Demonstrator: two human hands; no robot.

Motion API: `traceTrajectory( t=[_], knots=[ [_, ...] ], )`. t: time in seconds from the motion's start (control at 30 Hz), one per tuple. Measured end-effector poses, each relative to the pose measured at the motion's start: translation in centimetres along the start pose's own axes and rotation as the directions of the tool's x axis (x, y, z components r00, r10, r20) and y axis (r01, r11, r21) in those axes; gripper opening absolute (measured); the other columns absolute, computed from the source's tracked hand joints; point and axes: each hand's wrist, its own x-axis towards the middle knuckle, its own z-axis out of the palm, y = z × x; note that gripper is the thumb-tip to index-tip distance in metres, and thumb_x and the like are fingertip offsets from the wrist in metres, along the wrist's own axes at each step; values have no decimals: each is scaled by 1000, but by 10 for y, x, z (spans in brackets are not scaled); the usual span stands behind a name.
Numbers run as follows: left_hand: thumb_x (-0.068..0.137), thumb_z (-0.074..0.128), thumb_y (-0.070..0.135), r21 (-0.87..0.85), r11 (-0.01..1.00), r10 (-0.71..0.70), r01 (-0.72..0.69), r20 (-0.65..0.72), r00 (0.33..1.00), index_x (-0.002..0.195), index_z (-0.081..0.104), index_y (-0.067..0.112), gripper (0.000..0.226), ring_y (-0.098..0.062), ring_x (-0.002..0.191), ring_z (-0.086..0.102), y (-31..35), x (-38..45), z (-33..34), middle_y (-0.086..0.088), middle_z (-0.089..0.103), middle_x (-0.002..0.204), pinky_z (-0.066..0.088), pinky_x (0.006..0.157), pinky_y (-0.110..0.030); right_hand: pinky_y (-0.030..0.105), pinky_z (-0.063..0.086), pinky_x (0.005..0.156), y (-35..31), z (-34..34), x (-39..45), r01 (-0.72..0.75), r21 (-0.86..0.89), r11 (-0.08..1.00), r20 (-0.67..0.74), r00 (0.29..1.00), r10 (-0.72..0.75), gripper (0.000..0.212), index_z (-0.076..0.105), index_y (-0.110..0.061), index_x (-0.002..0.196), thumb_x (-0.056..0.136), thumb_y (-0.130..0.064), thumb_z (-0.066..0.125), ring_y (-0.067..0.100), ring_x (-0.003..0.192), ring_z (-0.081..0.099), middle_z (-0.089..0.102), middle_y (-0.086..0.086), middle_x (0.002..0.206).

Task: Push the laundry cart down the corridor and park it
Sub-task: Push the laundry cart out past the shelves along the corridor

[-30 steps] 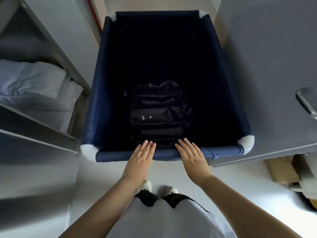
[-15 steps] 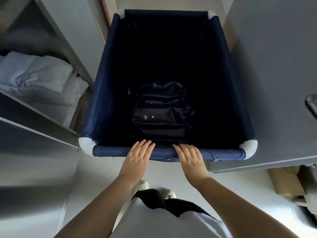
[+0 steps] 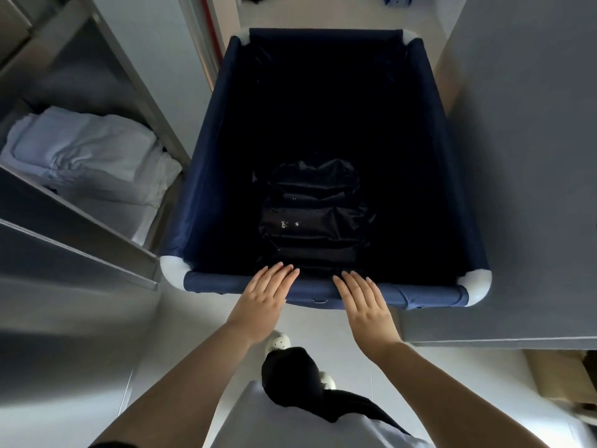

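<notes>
The laundry cart point(image 3: 210, 282) is a deep navy fabric bin with white corner caps, directly in front of me in a narrow passage. A crumpled black bag point(image 3: 311, 218) lies at its bottom. My left hand point(image 3: 263, 297) and my right hand point(image 3: 365, 302) lie flat on the near rim, side by side, fingers stretched forward over the rail and pointing into the bin. The thumbs are hidden, and no fingers curl around the rail.
A metal shelf rack point(image 3: 97, 250) holding folded white linen point(image 3: 84, 156) stands close on the left. A tall grey cabinet point(image 3: 517, 189) flanks the cart on the right, with a cardboard box point(image 3: 559, 373) behind it. Pale floor point(image 3: 323, 14) continues beyond the cart.
The cart has rolled forward along the passage with both hands staying on its near rim. The rack and cabinet have slid back past me, and more floor shows ahead.
</notes>
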Motion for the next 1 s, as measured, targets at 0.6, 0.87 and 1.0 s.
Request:
traceTrajectory(
  t=[0.6,0.87,1.0],
  knots=[
    [85,61,17,-44,998,42,-41,38,998,143,31,9,66,-27,133,36,-57,89,-7,-10,42,144,31,109,-45,39,13,111,36,-14,94,6,60,998,64,998,-10,96,40,-7,140,49,20,54,27,130,43,47,11,141],
    [84,64,23,-89,993,75,-72,32,997,141,37,11,64,-23,129,42,-91,142,-12,-6,47,140,33,108,-42,37,11,110,51,-18,148,-60,92,994,113,992,49,110,40,-10,140,36,23,58,26,130,43,48,9,140],
    [81,67,24,-107,989,100,-99,12,995,139,41,11,65,-23,127,45,-107,171,-13,-6,50,137,36,106,-43,34,11,110,60,-19,175,-79,132,988,119,991,63,118,35,-12,140,31,23,63,24,130,42,49,7,140]
  ],
)
